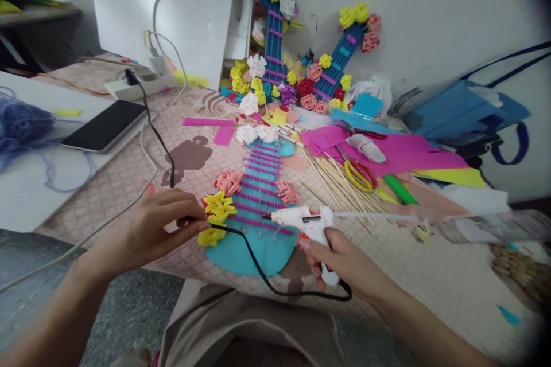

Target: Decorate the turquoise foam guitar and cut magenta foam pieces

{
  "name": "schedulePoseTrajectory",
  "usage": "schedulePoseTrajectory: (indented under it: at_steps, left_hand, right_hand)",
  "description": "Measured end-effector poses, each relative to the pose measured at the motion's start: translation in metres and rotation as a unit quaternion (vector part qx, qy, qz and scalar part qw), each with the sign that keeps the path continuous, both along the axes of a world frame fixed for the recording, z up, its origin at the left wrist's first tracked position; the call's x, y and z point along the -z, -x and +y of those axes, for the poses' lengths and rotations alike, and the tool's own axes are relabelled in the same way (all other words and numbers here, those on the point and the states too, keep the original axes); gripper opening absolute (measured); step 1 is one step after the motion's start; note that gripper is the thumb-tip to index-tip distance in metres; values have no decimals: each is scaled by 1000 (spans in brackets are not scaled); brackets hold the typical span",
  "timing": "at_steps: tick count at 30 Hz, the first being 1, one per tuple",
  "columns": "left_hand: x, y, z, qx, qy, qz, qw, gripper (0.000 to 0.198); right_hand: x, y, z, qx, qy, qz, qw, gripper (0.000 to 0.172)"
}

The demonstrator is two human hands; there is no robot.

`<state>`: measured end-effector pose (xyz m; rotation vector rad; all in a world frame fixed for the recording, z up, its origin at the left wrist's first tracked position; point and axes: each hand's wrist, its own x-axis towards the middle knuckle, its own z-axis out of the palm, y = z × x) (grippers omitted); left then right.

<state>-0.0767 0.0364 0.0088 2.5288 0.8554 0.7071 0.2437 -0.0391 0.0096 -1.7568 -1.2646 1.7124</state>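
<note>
A blue foam guitar shape with pink strings lies flat in front of me, trimmed with paper flowers. My right hand is closed round the grip of a white hot glue gun, whose nozzle points left at the blue body. My left hand has its fingers curled, pinching a yellow paper flower at the shape's left edge. The gun's black cord loops under both hands.
Two more flowered blue guitars lean on the wall. Wooden sticks, yellow-handled scissors and pink paper sheets lie to the right. A phone, power strip and blue yarn are to the left.
</note>
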Motion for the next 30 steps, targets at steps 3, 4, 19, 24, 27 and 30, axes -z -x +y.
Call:
schedulePoseTrajectory:
  at_steps: [3,4,19,24,27,30]
  left_hand:
    - [-1,-1,-2,5,2,4,1000,6]
    - [-1,-1,-2,7,2,4,1000,6]
    - [3,1,-2,16,21,14,1000,12]
    - [2,1,-2,12,28,10,999,10]
    - [2,2,-3,4,27,14,1000,10]
    - [3,3,-5,1,23,17,1000,8]
  right_hand:
    - [-6,-5,-5,-3,33,-16,999,41]
    - [-8,-6,-5,-1,38,-16,999,42]
    - [-25,-3,12,-78,16,-47,996,37]
    - [-41,6,26,-78,-56,-101,990,36]
    - [-43,12,36,-91,-82,-136,983,30]
    - [-38,13,43,-101,-111,-163,975,26]
